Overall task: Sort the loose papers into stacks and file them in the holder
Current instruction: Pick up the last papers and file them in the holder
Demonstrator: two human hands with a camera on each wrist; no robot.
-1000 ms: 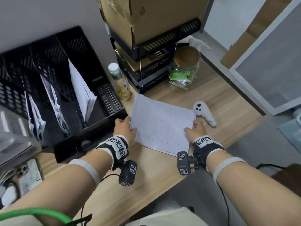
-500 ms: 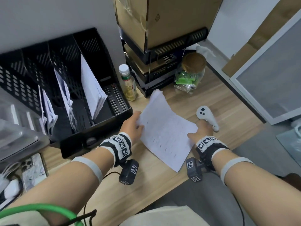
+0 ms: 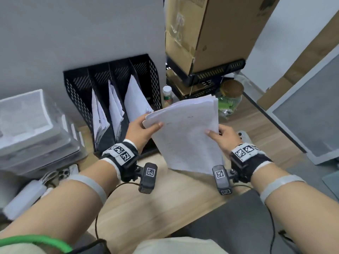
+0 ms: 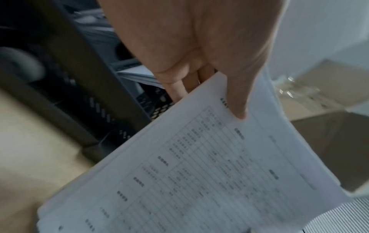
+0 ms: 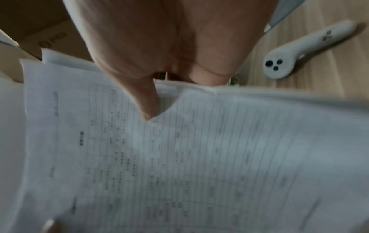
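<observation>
Both hands grasp one stack of papers (image 3: 185,132), lifted off the counter (image 3: 146,208) and tilted, just right of the holder (image 3: 78,92)

- left hand (image 3: 141,131): thumb on top of the stack's upper-left corner, fingers (image 4: 179,88) curled under it, pinching
- right hand (image 3: 224,138): thumb on the top sheet at the right edge, fingers underneath, also pinching
- top sheet is a printed table/form, text too blurred to read
- stack's lower corner hangs above the counter; can't tell if it touches

Holder: black mesh file holder against the wall, upright slots split by dividers
- three slots each hold a leaning bundle of white sheets (image 3: 135,99)
- leftmost slot shows only dark mesh from the head view
- rightmost bundle sits closest to the left hand

Other containers:
- small bottle (image 3: 167,97) with a white cap, just right of the holder, partly behind the held stack
- glass jar (image 3: 231,99) with a brown lid, green stuff inside, behind the stack's top right corner
- black stacked trays (image 3: 211,77) carrying a cardboard box (image 3: 211,28)
- clear lidded bins (image 3: 31,129) left of the holder, contents not readable

White controller (image 5: 307,48) lies on the counter right of the right hand
</observation>
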